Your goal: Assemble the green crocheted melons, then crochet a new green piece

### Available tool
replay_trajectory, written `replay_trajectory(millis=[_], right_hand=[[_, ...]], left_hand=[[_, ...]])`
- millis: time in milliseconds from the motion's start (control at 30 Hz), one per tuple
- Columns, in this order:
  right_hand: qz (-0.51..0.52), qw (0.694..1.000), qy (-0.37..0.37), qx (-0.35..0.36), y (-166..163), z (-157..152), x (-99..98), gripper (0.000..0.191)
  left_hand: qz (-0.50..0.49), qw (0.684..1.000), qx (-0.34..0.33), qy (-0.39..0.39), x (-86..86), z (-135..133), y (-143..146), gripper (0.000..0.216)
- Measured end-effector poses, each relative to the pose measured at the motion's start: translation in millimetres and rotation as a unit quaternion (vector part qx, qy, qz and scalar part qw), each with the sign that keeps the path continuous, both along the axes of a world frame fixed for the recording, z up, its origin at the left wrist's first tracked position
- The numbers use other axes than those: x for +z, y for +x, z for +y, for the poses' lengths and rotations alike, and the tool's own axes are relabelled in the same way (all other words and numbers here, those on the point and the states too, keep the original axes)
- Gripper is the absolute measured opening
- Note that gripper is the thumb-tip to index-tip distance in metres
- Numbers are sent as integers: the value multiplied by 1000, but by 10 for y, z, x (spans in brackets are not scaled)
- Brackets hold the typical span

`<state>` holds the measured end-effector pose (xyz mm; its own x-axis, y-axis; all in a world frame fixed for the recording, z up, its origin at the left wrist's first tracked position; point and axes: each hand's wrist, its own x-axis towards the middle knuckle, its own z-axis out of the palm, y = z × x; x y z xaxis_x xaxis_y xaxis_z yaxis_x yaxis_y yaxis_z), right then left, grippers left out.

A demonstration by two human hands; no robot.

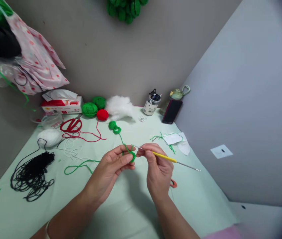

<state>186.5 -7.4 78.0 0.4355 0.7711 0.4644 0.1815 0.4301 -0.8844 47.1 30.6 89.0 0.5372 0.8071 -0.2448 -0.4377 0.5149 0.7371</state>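
Between the thumb and fingers of my left hand (117, 161) is a small green crochet piece (132, 156), partly hidden by the fingers. Green yarn (122, 140) runs from the piece up past my forefinger. My right hand (158, 169) is closed around a crochet hook (164, 157) with a yellow grip and a metal shaft at both ends. The hook's left tip is close to the green yarn at the left fingertips; whether it has caught a loop I cannot tell. Farther back lie small green crocheted pieces (114, 127).
At left lie black yarn (35, 174), white yarn (50, 137) and red-handled scissors (71, 125). Green balls (89, 110), a red ball (102, 115) and white stuffing (121, 108) sit at the back. A pen cup (151, 105) and a phone (172, 111) stand right. An orange item (173, 183) is half-hidden.
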Motion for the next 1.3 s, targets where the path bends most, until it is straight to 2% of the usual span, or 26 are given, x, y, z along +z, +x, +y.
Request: replay_trajectory(millis=[100, 200, 333, 467, 667, 1300], right_hand=[[37, 999, -33, 17, 34, 34, -57, 16], [127, 988, -78, 45, 112, 71, -119, 17], [183, 979, -84, 21, 194, 89, -174, 18], [144, 985, -78, 50, 162, 46, -163, 17], [66, 994, -52, 70, 80, -6, -115, 16], [60, 994, -70, 63, 68, -10, -108, 16]], left_hand=[[-6, 1000, -5, -20, -50, 13, 7, 18], [8, 999, 0, -34, -105, 22, 14, 19], [59, 997, 40, -6, -166, 61, 7, 18], [93, 992, 75, 34, -182, 96, -6, 17], [91, 993, 51, 46, -191, 94, 0, 14], [50, 998, 26, 20, -166, 79, 1, 10]])
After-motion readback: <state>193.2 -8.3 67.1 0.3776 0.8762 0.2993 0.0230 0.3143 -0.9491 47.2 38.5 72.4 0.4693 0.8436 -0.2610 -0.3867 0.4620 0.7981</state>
